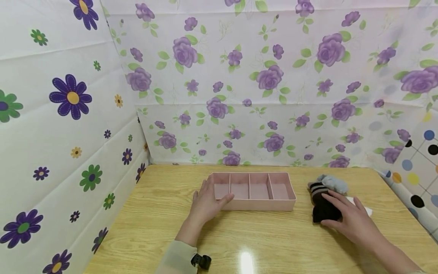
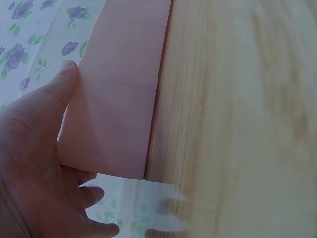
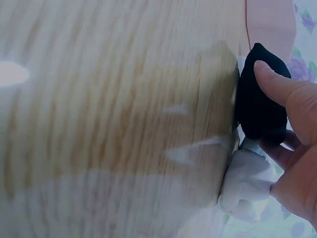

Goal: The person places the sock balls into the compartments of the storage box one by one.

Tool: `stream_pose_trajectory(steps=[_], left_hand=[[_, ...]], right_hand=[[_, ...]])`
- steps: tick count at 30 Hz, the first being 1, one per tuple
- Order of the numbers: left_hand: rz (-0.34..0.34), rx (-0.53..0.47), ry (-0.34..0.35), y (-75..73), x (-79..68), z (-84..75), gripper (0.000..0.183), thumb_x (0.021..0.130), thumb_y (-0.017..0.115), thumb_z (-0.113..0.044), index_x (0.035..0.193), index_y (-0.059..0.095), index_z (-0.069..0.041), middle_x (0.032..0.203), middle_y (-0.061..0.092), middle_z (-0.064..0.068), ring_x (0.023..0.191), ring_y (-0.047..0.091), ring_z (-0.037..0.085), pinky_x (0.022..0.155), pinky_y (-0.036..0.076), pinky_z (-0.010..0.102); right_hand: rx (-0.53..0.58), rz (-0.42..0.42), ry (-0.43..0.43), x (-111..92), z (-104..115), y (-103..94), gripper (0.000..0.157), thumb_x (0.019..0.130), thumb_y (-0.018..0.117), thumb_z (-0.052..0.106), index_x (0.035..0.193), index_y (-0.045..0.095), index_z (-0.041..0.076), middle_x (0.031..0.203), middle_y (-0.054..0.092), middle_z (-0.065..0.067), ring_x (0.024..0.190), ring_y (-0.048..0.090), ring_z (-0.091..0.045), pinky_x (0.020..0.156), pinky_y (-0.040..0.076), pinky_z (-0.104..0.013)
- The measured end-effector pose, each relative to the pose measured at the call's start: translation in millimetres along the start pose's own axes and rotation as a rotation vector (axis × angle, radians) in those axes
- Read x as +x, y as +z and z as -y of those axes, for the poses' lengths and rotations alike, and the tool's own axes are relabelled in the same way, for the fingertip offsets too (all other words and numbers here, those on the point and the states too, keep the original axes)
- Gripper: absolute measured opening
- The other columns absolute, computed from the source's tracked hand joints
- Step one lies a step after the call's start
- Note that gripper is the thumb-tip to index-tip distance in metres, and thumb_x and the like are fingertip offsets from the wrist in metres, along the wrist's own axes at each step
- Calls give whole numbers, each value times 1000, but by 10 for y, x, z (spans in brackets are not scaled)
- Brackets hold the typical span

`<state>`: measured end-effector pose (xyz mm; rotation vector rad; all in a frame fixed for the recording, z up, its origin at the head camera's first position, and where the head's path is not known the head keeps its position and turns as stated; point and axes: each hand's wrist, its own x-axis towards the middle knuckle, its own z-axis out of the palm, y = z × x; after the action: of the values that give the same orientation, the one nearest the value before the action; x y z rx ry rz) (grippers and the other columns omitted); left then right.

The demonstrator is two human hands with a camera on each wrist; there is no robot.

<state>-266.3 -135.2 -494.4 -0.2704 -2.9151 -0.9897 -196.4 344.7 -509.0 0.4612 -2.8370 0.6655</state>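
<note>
A pink box [image 1: 256, 205] with several compartments in a row lies on the table; its compartments are bare. My left hand [image 1: 205, 203] holds its left end, thumb over the front rim and fingers around the side. In the left wrist view the thumb lies along the edge of the pink wall [image 2: 114, 99]. To the right, my right hand [image 1: 356, 222] grips a black rolled sock [image 1: 323, 213] between thumb and fingers. Beside it are a dark sock with grey stripes [image 1: 318, 187], a light grey rolled sock [image 1: 334, 183] and a white cloth piece [image 1: 368, 211], partly hidden by the hand.
The wooden table [image 1: 154, 220] has a glossy top with reflections. A flower-patterned curtain [image 1: 239, 87] rises along its back edge, and another [image 1: 61, 152] stands on the left. Dotted cloth [image 1: 417, 163] borders the right side. A black wrist strap [image 1: 201, 261] sits on my left wrist.
</note>
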Motion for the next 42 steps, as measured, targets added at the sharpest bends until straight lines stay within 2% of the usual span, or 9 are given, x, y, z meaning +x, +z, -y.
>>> stream_pose_trajectory(steps=[4, 11, 15, 17, 26, 34, 42], left_hand=[[-4, 11, 3, 6, -2, 0, 117, 100, 65, -76, 178, 13, -7, 182, 20, 17, 168, 18, 40, 128, 14, 76], [-17, 20, 15, 23, 9, 18, 117, 99, 64, -78, 178, 15, -7, 181, 22, 19, 167, 20, 41, 126, 17, 78], [-14, 17, 13, 20, 8, 19, 116, 99, 64, -77, 178, 15, -7, 182, 22, 18, 167, 20, 40, 126, 16, 77], [-12, 16, 13, 17, 6, 21, 116, 99, 64, -78, 178, 15, -7, 182, 22, 18, 167, 20, 40, 126, 16, 77], [-6, 18, 8, 11, 5, 24, 118, 99, 62, -81, 178, 13, -8, 182, 20, 16, 167, 19, 40, 127, 15, 76], [-9, 10, 11, 11, 3, 13, 117, 99, 63, -79, 178, 16, -8, 182, 22, 16, 167, 20, 40, 127, 14, 77], [-10, 7, 7, 5, 5, 13, 118, 99, 63, -79, 177, 16, -6, 181, 23, 18, 167, 20, 41, 127, 14, 77]], right_hand=[[-8, -41, -23, -4, 3, 14, 86, 84, 97, 29, 157, 58, 5, 160, 47, -33, 133, 57, -60, 121, 7, -84], [-47, -130, -81, -7, 4, 32, 78, 78, 101, 18, 147, 66, 4, 149, 54, -31, 131, 54, -57, 116, 20, -84], [-81, -157, -86, -8, 8, 26, 73, 74, 103, 18, 139, 71, 5, 137, 58, -26, 122, 54, -52, 104, 36, -74], [-93, -150, -78, -4, 7, 19, 71, 74, 103, 20, 136, 72, 5, 133, 59, -24, 117, 55, -49, 99, 37, -70], [-95, -102, -43, 7, 13, 7, 55, 77, 102, 18, 125, 78, 6, 118, 65, -16, 113, 64, -49, 113, 26, -83], [-94, -113, -63, 13, 33, 4, 49, 79, 100, 17, 123, 80, 7, 121, 68, -18, 117, 64, -51, 118, 21, -82], [-83, -183, -112, 82, 138, -41, 49, 80, 99, 16, 124, 80, 7, 121, 69, -17, 119, 62, -49, 124, 20, -76]])
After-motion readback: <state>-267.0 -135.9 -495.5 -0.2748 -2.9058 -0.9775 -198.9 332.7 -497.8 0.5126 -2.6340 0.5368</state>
